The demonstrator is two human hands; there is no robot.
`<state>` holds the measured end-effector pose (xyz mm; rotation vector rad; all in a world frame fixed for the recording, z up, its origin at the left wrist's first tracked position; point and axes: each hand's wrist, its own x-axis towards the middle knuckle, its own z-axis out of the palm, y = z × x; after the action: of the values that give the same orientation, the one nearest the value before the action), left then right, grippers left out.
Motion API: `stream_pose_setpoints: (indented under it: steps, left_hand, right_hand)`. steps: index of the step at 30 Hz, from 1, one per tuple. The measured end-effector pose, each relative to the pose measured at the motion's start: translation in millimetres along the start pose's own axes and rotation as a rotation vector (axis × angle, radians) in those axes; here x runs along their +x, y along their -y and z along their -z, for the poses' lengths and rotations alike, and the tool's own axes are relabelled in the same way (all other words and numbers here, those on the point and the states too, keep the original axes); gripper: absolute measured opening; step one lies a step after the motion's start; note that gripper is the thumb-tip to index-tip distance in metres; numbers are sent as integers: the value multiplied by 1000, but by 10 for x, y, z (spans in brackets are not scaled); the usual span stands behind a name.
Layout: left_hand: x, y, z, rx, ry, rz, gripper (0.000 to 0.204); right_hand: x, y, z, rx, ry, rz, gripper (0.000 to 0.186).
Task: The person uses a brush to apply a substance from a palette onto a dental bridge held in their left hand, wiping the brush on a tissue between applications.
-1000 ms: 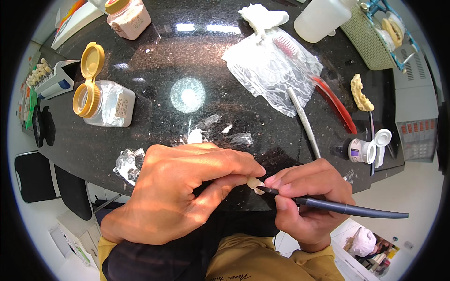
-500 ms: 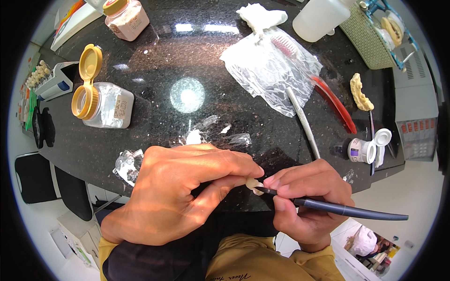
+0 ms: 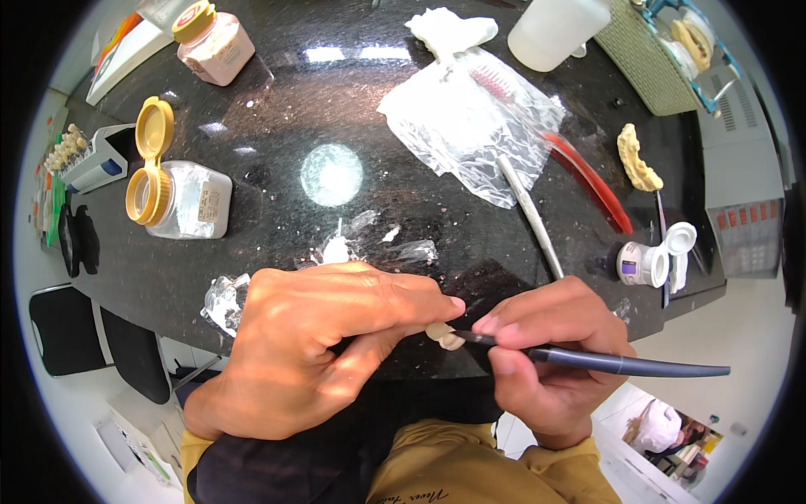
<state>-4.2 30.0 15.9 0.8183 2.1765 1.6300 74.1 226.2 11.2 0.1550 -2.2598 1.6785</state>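
Closely, the left hand [image 3: 323,344] pinches a small cream tooth-shaped piece [image 3: 443,336] between its fingers above the near edge of the tabletop [image 3: 277,193], while the right hand's [image 3: 558,349] fingers grip a slim dark-blue pen-shaped tool [image 3: 638,364], its tip at the piece's right side. Farther off, a clear jar [image 3: 201,202] with its yellow flip lid [image 3: 154,128] raised sits at left, and a grey rod [image 3: 533,220] slants down from a crumpled plastic sheet [image 3: 453,118].
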Motion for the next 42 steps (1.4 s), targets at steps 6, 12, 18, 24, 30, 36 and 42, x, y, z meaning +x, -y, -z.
stream_pose_setpoints:
  steps: [6, 12, 18, 24, 30, 36, 42]
  left_hand:
    - [1, -5, -1, -8, 8, -1, 29]
    - [-7, -15, -6, -29, -8, 32, 29]
    - [-6, 9, -8, -26, -12, 14, 27]
    - [-7, 24, -7, -11, -6, 12, 27]
    - [-5, 24, -8, -1, -7, 13, 27]
    - [-6, 20, -10, 2, -10, 26, 27]
    - [-9, 19, -22, -11, -22, 33, 26]
  right_hand:
    - [-45, -38, -24, 52, -200, -59, 21]
    - [-116, -12, -54, 124, -182, -43, 24]
    - [-81, -36, -65, 41, -101, 21, 23]
    - [-53, -40, -100, 33, -82, 22, 22]
    - [-33, -28, -93, -6, -55, 21, 21]
    - [-18, -29, -85, -25, -32, 24, 20]
    - [-17, -26, -79, -31, -22, 15, 19]
